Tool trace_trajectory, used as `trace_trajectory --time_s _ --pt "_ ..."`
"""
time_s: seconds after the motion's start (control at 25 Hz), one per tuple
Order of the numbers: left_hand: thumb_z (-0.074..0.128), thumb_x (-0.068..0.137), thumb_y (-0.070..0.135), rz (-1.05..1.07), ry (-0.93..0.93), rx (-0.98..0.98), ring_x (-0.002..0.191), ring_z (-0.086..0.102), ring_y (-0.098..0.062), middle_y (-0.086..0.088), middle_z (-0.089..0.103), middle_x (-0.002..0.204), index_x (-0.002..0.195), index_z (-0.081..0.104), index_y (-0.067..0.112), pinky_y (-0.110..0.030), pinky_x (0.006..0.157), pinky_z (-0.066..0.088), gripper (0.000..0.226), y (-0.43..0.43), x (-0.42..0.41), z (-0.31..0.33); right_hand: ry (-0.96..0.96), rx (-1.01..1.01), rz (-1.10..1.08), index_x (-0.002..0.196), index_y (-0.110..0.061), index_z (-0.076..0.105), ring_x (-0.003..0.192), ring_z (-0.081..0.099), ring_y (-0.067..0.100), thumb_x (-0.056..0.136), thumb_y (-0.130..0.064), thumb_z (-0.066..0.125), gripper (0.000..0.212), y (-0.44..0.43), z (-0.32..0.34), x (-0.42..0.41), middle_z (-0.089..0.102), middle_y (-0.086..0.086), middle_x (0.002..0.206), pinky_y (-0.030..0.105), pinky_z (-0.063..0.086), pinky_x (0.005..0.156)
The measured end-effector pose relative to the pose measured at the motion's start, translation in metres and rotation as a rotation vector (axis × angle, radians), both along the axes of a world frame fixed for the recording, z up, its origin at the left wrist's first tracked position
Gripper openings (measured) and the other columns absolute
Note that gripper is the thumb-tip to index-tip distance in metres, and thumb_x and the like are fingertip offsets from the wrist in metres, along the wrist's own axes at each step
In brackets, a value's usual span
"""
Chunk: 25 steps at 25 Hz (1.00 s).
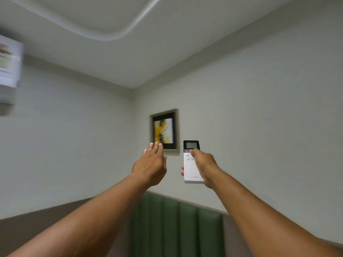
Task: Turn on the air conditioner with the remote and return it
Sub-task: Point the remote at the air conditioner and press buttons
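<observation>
The remote (191,164) is white with a black top around a grey screen. The framed picture (164,129) shows yellow and black strokes on white (dark mat, pale gold frame). The padded panel (178,227) is green with vertical ribs, against pale grey-green walls (259,117).

Light: soft, even and fairly dim, no source visible
Shadows: faint, one below the framed picture (164,129) just beyond the left hand (151,164) fingertips
Glare: none (the remote (191,162) screen above the right hand (203,164) thumb stays dull grey)
Blur: air conditioner (9,71) far left of the fingers smeared
Distortion: wide-angle bending of ceiling lines
</observation>
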<state>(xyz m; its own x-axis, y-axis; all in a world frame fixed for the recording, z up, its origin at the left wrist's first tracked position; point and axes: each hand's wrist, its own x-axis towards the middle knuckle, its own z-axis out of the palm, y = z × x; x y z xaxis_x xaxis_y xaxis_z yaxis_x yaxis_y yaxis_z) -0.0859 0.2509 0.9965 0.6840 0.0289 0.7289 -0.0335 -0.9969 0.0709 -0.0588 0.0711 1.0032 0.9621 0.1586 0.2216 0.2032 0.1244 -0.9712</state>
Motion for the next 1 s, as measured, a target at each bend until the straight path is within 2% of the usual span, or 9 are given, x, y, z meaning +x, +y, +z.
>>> trace_trajectory --time_s 0.12,0.28,0.4,0.52,0.64,1.0 --pt "0.017 0.103 0.038 0.25 0.024 0.018 0.151 0.001 -0.019 -0.005 0.005 0.165 0.155 0.007 0.013 -0.036 0.12 0.006 0.058 0.11 -0.083 0.001 0.024 0.028 0.264 0.107 -0.008 0.063 0.056 0.074 0.034 0.095 -0.028 0.054 0.025 0.132 -0.001 -0.039 0.078 0.025 0.088 0.031 0.057 0.043" --pt "0.016 0.102 0.036 0.644 0.046 -0.016 0.151 0.001 -0.02 -0.006 0.005 0.165 0.154 0.007 0.011 -0.037 0.121 0.007 0.059 0.233 -0.248 0.01 0.066 0.025 0.634 0.1 -0.01 0.063 0.067 0.076 0.036 0.093 -0.023 0.054 0.018 0.298 0.002 -0.152 0.078 0.024 0.088 0.03 0.058 0.045" --pt "0.016 0.102 0.035 0.854 0.025 -0.028 0.151 0.002 -0.02 -0.006 0.007 0.165 0.154 0.008 0.01 -0.038 0.122 0.008 0.058 0.284 -0.355 0.017 0.07 0.036 0.878 0.095 -0.008 0.065 0.058 0.074 0.038 0.089 -0.02 0.052 0.019 0.375 0.007 -0.244 0.078 0.028 0.088 0.031 0.058 0.047" --pt "0.016 0.102 0.035 0.982 0.033 -0.033 0.151 0.002 -0.02 -0.006 0.006 0.165 0.154 0.008 0.011 -0.038 0.122 0.008 0.058 0.301 -0.426 0.018 0.07 0.019 1.018 0.099 -0.007 0.065 0.055 0.073 0.038 0.089 -0.021 0.051 0.022 0.416 0.007 -0.314 0.078 0.028 0.086 0.033 0.059 0.055" --pt "0.015 0.102 0.035 1.066 0.029 -0.05 0.151 0.001 -0.019 -0.006 0.006 0.165 0.154 0.007 0.011 -0.037 0.122 0.007 0.058 0.312 -0.474 0.02 0.048 -0.014 1.092 0.102 -0.009 0.067 0.053 0.074 0.036 0.09 -0.025 0.052 0.025 0.438 0.008 -0.363 0.079 0.026 0.085 0.028 0.057 0.047" --pt "0.016 0.102 0.037 1.146 0.044 -0.062 0.151 0.001 -0.019 -0.004 0.003 0.166 0.155 0.005 0.014 -0.037 0.121 0.006 0.058 0.322 -0.511 0.015 -0.03 -0.044 1.076 0.101 -0.008 0.066 0.057 0.073 0.035 0.09 -0.028 0.051 0.027 0.459 0.022 -0.4 0.08 0.023 0.087 0.029 0.056 0.053"
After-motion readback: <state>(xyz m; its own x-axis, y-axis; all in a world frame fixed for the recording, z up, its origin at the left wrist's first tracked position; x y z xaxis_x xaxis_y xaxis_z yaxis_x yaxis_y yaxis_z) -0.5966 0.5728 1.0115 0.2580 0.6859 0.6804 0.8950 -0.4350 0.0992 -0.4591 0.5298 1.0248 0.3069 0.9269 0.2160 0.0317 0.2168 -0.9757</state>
